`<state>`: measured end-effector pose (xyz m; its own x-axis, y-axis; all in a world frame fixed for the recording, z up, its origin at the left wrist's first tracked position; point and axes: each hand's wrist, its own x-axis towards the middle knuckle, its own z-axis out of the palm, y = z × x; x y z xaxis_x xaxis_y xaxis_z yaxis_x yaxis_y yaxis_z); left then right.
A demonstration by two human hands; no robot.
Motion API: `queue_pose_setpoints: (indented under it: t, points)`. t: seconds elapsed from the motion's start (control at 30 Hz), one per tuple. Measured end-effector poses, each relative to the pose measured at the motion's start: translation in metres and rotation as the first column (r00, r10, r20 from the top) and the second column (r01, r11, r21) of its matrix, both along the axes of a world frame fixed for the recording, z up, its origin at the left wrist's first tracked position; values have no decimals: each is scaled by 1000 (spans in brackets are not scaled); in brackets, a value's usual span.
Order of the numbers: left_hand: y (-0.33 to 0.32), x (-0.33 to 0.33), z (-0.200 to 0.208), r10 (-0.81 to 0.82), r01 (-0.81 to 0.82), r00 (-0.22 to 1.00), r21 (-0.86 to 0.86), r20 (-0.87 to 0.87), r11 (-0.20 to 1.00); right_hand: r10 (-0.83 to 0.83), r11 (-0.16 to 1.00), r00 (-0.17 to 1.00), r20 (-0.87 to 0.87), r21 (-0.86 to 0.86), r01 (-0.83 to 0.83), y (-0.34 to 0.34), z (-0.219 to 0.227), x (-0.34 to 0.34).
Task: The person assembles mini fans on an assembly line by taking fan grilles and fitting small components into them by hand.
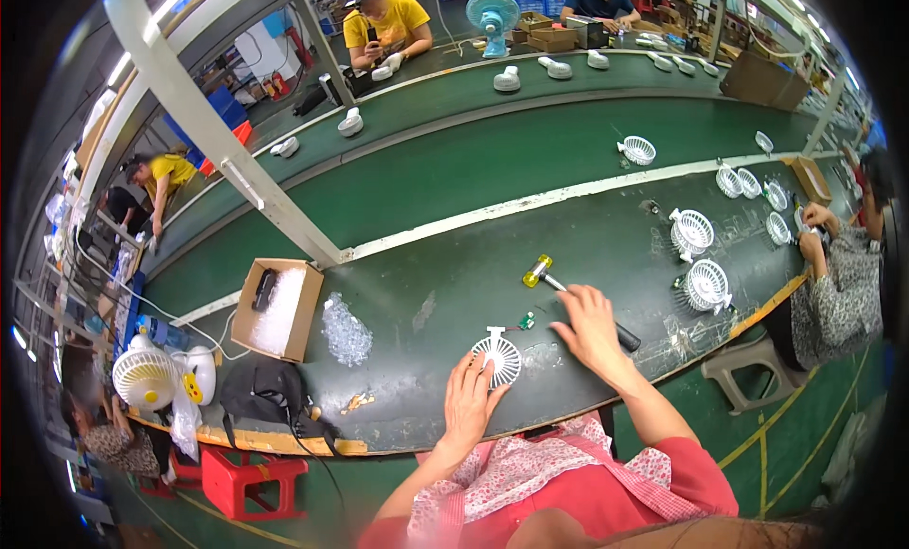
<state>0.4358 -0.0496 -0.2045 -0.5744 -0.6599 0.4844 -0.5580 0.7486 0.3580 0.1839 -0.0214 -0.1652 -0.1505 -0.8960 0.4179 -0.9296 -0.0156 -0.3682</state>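
Note:
My left hand point(467, 402) rests on a round white fan grille point(499, 353) lying on the green bench, its fingers and thumb around the near left side of the rim. A small green circuit board point(526, 320) is wired to the grille's short neck. To the right, my right hand point(595, 329) lies over the shaft of a hammer, fingers stretched out and thumb apart. The hammer's clear yellow head point(538, 270) points away to the left, and its dark handle point(627, 337) comes out on the right. The middle of the shaft is hidden under the hand.
An open cardboard box point(301, 307) and a clear plastic bag of small parts point(347, 331) are at left, near a black bag point(262, 390). White fan housings point(706, 286) stand at right beside a co-worker point(833, 279). A conveyor belt point(454, 184) runs behind.

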Motion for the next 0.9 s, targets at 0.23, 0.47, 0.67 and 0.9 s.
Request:
queue_pose_setpoints:
  t: [0.23,0.47,0.67,0.9]
  points:
    - [-1,-6,1,3,-3,1000,-1,-28,1000,-12,993,995,99,118,0,10,-1,-30]
    - [2,-3,2,24,-24,998,1,-59,1000,198,977,934,299,15,-212,26,42,19]
    - [2,12,-1,42,-34,985,52,-168,998,30,977,979,201,203,-71,13,21,13]
    - [-69,115,1,565,-582,742,73,-361,810,93,995,981,168,-46,-87,-9,-7,0]
